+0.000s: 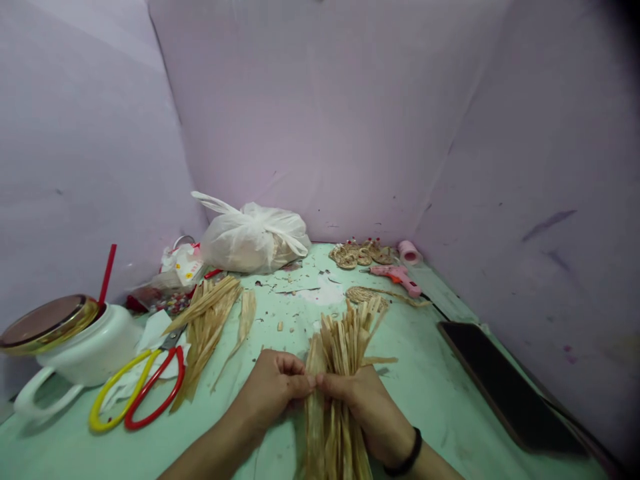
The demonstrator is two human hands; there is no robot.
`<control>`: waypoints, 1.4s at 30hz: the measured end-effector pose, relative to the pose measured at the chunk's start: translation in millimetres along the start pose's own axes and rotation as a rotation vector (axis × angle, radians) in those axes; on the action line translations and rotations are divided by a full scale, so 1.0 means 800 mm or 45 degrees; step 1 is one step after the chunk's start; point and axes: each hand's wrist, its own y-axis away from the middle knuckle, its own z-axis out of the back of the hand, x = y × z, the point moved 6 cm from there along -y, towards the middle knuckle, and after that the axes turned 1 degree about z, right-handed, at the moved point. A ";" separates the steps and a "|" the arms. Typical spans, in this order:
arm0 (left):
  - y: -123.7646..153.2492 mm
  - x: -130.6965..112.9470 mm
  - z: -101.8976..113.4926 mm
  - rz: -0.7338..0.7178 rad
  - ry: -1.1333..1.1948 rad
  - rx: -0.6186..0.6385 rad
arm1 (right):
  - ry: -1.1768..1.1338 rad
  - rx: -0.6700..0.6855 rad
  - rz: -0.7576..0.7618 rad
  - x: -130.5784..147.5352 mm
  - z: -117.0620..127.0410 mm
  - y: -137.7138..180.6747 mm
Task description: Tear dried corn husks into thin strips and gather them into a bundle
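Note:
A bundle of dried straw-coloured leaf strips [345,347] stands upright at the front of the table. My right hand [367,407], with a dark band at the wrist, is wrapped round the bundle. On the bundle's left side, my left hand [280,383] is closed with thumb and forefinger pinching a wide leaf strip [315,373]. The two thumb tips meet in front of that strip. More dried strips [207,333] lie in a pile to the left, with a single loose strip [244,320] beside them.
Scissors [143,387] with yellow and red handles lie left, by a lidded white mug [105,343]. A tied plastic bag [255,237] is at the back. Braided pieces [357,253], a braided cord [367,293], a pink glue gun [397,277], a tape roll [409,252] and a phone [505,387] lie right.

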 end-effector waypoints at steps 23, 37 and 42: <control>0.001 -0.022 0.022 0.069 0.993 0.216 | -0.428 -0.055 -0.284 0.005 0.036 -0.021; 0.003 -0.069 0.113 -0.268 1.147 0.209 | -0.376 -0.031 -0.119 0.040 0.064 -0.025; -0.002 -0.021 0.034 0.006 0.625 0.068 | -0.333 0.041 -0.192 0.019 0.038 -0.014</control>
